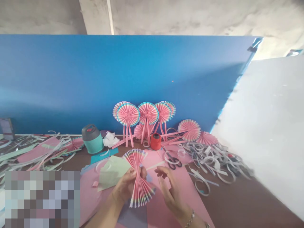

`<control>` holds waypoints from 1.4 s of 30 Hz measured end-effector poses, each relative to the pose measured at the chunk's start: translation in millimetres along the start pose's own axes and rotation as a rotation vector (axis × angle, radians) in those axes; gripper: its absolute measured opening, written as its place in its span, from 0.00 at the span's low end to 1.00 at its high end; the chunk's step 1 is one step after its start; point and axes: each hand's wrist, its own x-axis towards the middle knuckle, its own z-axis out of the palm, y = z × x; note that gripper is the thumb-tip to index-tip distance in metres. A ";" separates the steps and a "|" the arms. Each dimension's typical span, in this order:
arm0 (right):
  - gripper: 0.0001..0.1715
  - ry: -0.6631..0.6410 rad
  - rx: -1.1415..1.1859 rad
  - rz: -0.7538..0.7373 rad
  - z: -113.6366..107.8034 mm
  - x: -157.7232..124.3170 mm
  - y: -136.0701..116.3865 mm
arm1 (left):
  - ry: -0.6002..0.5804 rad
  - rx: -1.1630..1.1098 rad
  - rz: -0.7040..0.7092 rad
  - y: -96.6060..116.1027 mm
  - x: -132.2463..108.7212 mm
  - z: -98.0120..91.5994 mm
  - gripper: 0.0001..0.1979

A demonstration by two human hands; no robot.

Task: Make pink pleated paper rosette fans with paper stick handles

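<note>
A pleated pink paper fan (142,192) with a rainbow-coloured edge is pinched at its middle by my left hand (127,180); both its ends flare out like a bow. Just to the right of it, my right hand (169,186) is apart from the fan, its fingers bent but spread, with nothing seen in them. Pink paper sheets (182,186) and a pale green sheet (112,171) lie beneath and beside the hands. Scissors (174,161) with dark handles rest beyond my right hand.
Several round pink fans (128,114) on paper sticks lean against the blue partition (147,69). A red spool (155,141) and a teal container (93,141) stand at the back. Curled paper strips (213,161) are heaped on the right, with more strips (14,155) on the left.
</note>
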 end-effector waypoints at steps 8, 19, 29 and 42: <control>0.25 -0.155 -0.068 -0.195 -6.3 -0.2 -14.9 | 0.123 0.099 -0.071 2.0 1.2 15.7 0.07; 0.26 -0.252 -0.121 -0.204 -1.5 -0.2 -17.0 | 0.255 0.118 -0.102 -2.9 2.5 19.8 0.05; 0.17 0.001 -0.133 0.233 -22.4 24.1 7.6 | 0.460 0.106 -0.059 -2.4 5.7 11.6 0.10; 0.12 -0.563 -0.875 0.115 -24.0 73.7 57.0 | 0.453 0.123 -0.003 -1.7 8.5 5.9 0.07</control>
